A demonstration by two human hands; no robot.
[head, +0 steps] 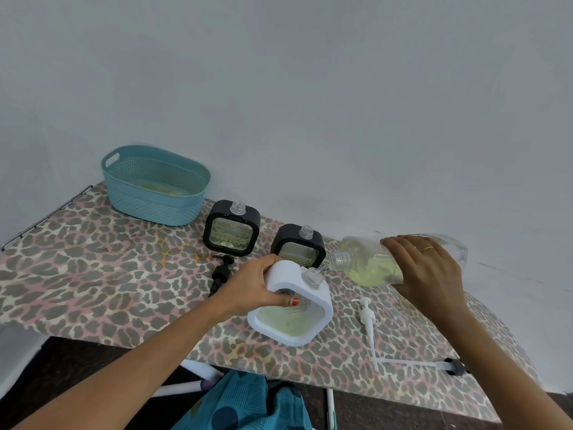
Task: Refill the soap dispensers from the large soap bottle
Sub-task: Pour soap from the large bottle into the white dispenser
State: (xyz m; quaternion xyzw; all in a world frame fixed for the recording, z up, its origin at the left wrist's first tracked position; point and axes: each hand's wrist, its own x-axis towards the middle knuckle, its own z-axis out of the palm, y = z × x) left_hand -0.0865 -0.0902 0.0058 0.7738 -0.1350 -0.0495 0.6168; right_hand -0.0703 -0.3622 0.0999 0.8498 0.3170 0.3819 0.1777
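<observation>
Closest to you at the bottom edge is a bit of teal fabric (248,401), then your two forearms reaching out over the leopard-print table (93,274). Your left hand (257,287) is wrapped around the top corner of the white dispenser (297,308), thumb on the front face, and the thing is tipped over to the right with its open neck pointing up toward the large soap bottle (372,262). Your right hand (424,265) is clamped over that bottle from above, holding it nearly flat on its side, with the yellow-green soap pooled along the low side and the open mouth just beside the dispenser's neck. Can't tell if soap is actually running right now. So the hands are apart, each gripping its own thing. Behind the white one stand two black dispensers, the left black dispenser (231,228) and the right black dispenser (299,243), both upright with bare necks. A black pump (221,271) lies on the table by your left hand, a white pump (367,318) lies under the bottle, and another long tube with a dark end (434,364) sits near the table's front edge. A teal basket (155,187) is at the far left corner against the wall
</observation>
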